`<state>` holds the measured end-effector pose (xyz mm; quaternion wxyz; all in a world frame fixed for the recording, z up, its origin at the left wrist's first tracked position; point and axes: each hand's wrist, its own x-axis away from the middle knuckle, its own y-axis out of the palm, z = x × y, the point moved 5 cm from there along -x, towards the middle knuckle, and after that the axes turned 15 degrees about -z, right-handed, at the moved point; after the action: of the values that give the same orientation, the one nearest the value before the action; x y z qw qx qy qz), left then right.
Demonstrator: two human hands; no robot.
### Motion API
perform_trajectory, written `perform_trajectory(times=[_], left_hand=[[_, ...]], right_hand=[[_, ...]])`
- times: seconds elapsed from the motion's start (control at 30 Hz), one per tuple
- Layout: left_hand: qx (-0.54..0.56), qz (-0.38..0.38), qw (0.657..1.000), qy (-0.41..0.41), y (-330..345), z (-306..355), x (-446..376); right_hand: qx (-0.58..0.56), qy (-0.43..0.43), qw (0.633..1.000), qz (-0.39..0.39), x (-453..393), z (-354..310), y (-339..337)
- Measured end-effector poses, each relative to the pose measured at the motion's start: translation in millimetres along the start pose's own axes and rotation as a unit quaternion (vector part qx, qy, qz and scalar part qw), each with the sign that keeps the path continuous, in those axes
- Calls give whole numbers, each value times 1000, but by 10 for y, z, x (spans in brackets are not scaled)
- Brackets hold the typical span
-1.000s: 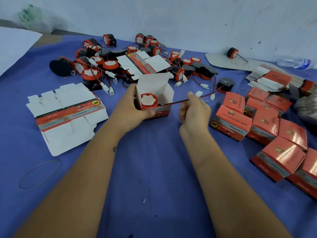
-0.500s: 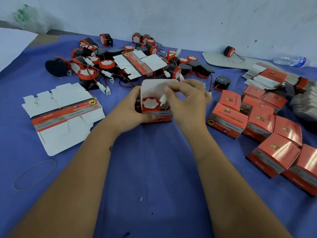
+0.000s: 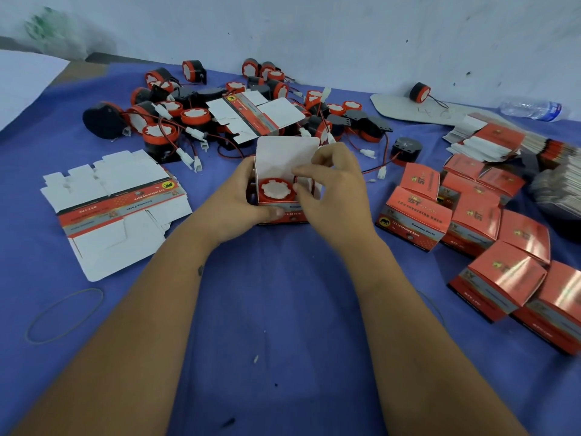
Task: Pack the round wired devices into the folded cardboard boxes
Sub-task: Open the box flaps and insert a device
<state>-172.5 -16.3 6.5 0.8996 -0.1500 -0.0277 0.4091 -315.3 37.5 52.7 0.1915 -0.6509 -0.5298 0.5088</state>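
**Ana:** Blue cloth covered the table (image 3: 283, 309) against a pale wall, and the open box (image 3: 284, 184) stood near the middle of it. What had changed in that last second?

**Ben:** 1 second earlier the right hand (image 3: 333, 196) had been out to the right of the box, holding the red and black wire stretched away from it. By this moment the hand had come over the right side of the box, fingers curled and pinched together at the rim. A loop of the wire (image 3: 311, 184) showed just inside the right wall. I could not tell whether the white plug was under the fingers.

**Ana:** And the device itself?

**Ben:** The round device (image 3: 276, 190) sat inside the box, white face up, the lid flap upright behind it. The left hand (image 3: 245, 199) gripped the box from its left side, thumb across the front panel, as it had done 1 second before.

**Ana:** So how far along was this 1?

**Ben:** My guess: the lead was nearly tucked in, and closing the flap was what remained. The loop could spring up and foul the lid.

**Ana:** And the rest?

**Ben:** Plenty of loose devices (image 3: 195, 114) lay in a heap beyond, closed boxes (image 3: 415, 215) sat to the right, and flat box blanks (image 3: 116, 209) lay to the left.
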Motion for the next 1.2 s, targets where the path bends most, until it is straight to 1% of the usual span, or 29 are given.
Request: perform_trajectory(times=[0.1, 0.2, 0.27, 0.33, 0.37, 0.43, 0.5, 0.53, 0.63, 0.73, 0.83, 0.87, 0.97, 1.0, 1.07, 1.17, 1.2], left_hand=[[-8, 12, 1000, 3, 12, 14, 29], [8, 7, 1000, -4, 57, 145, -17], [77, 23, 996, -26, 65, 200, -50], [150, 41, 988, -15, 76, 179, -36], [175, 49, 983, -16, 74, 145, -18], [193, 49, 980, -20, 87, 85, 5], [177, 50, 983, -21, 93, 87, -30], [174, 58, 982, -32, 79, 82, -44], [147, 57, 987, -22, 76, 84, -66], [137, 70, 988, -9, 49, 84, -73], [119, 86, 989, -5, 39, 63, -79], [105, 89, 991, -4, 45, 61, -75], [40, 98, 994, -4, 79, 62, -57], [14, 105, 994, -3, 88, 65, -60], [-14, 127, 992, 0, 94, 79, -60], [-11, 147, 988, 44, 91, 123, -28], [-24, 155, 986, 59, 81, 148, -11]], right_hand=[[-27, -12, 1000, 4, 1, -16, 4], [-87, -4, 996, -1, 21, -22, 3], [-171, 21, 985, -8, 41, 27, 17], [-262, 43, 964, 3, 62, 61, 4], [-278, 44, 960, 8, 60, 60, -9], [-238, 27, 971, -10, 24, 32, 10], [-143, 6, 988, -54, 4, -33, 103], [-115, 1, 991, -70, 0, -47, 147], [-114, 6, 989, -96, -10, -31, 185], [-161, 47, 980, -104, -2, 40, 187], [-275, 92, 955, -57, 10, 93, 195], [-298, 108, 948, -38, 12, 106, 203], [-297, 168, 940, 11, 32, 174, 236], [-303, 181, 935, 17, 41, 195, 244], [-352, 184, 918, 12, 65, 223, 252], [-463, 190, 866, -1, 71, 314, 259], [-474, 199, 857, -22, 60, 334, 277]])
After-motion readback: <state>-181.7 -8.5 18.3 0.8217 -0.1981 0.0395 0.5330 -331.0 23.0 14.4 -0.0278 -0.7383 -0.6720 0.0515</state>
